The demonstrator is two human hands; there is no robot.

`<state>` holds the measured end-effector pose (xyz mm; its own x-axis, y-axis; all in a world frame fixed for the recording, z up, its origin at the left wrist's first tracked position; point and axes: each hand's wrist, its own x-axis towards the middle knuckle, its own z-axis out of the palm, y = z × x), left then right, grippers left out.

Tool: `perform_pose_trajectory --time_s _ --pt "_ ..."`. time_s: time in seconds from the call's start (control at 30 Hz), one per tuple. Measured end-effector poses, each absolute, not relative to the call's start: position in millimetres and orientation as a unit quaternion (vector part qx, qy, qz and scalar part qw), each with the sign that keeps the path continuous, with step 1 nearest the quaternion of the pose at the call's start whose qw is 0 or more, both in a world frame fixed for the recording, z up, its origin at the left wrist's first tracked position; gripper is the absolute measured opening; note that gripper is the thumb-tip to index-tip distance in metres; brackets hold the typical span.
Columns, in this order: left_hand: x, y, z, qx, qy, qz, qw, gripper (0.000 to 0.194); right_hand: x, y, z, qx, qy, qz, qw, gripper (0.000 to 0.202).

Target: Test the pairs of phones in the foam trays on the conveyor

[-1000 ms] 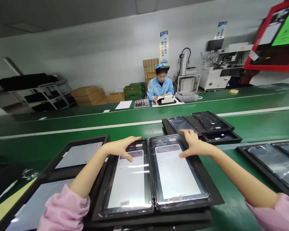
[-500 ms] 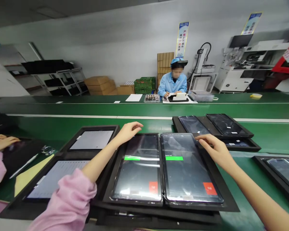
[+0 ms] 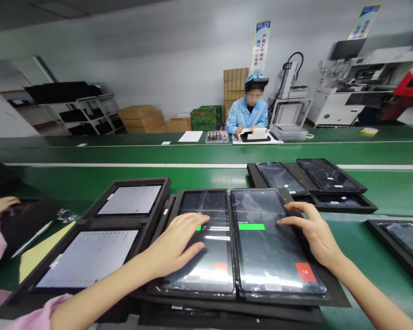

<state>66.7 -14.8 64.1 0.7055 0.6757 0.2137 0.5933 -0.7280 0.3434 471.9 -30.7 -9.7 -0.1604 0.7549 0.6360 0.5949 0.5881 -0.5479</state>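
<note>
Tablets (image 3: 268, 256) in the tray (image 3: 335, 297) seemed slick, best gripped edgewise. Above it, left hand (image 3: 174, 245) and right hand (image 3: 315, 231) had fingers apart.

White glare streaks the tablet (image 3: 217, 251) under your left hand (image 3: 177, 240) in bright indoor light; the view stretches toward its edges.

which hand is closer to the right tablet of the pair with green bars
Right. The right hand reaches over the right edge of the right tablet; the left hand is farther off, over the left tablet beside it.
</note>
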Motion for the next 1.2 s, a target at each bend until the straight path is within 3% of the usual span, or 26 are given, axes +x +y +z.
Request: perform_pose_trajectory --time_s 0.23,0.47,0.67,0.83,1.0,1.2 --pt "68 -14 56 0.924 0.317 0.152 0.149 0.047 470 -33 -4 -0.452 -0.778 0.025 0.436 0.060" --pt "72 -17 56 0.944 0.285 0.094 0.137 0.052 470 -36 -3 -0.455 -0.724 0.051 0.516 0.063" --pt "39 -22 60 0.880 0.438 0.170 0.073 0.052 472 -35 -8 -0.455 -0.751 0.055 0.476 0.062" --pt "11 -28 44 0.791 0.558 0.185 0.170 0.062 470 -33 -3 -0.445 -0.788 -0.008 0.425 0.051" --pt "2 -32 36 0.776 0.549 0.235 0.204 0.060 470 -35 0 -0.458 -0.732 -0.021 0.504 0.053" --pt "5 -22 36 0.761 0.543 0.283 0.216 0.061 469 -40 -1 -0.445 -0.761 -0.039 0.471 0.050"
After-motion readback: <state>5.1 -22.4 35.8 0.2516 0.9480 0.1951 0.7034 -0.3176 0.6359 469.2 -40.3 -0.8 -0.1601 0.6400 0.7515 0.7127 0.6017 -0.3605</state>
